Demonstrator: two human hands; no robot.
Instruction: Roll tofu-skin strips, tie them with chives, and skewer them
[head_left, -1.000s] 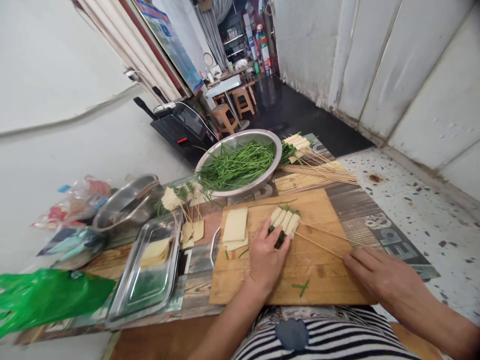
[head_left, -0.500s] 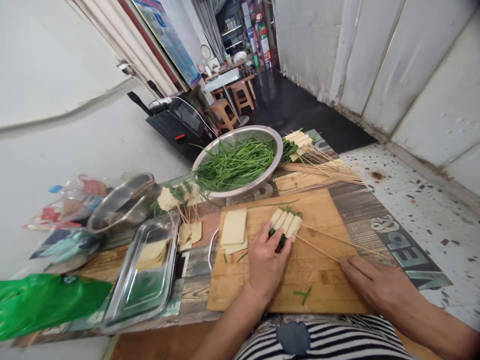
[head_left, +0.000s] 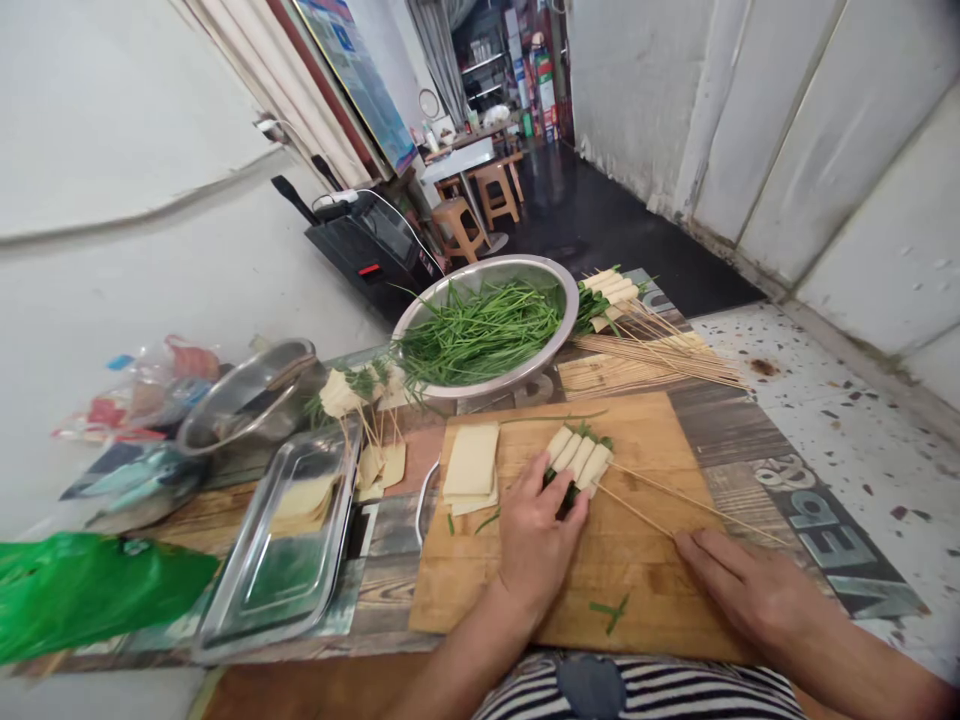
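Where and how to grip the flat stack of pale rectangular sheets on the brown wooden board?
Likely by its two long edges, from above: the stack lies flat on the board, oblong, with the bare left hand close on its right.

Left hand (head_left: 544, 530): above the middle of the cutting board (head_left: 637, 610); back uppermost, fingers bent and pointing toward the board's far edge, thumb set apart from forefinger. Left forearm (head_left: 457, 655): bare, crossing the board's near edge. Right hand (head_left: 757, 585): across the board's right edge; fingers together, tips inward, thumb hidden. Right forearm (head_left: 877, 655): bare, beyond that edge.
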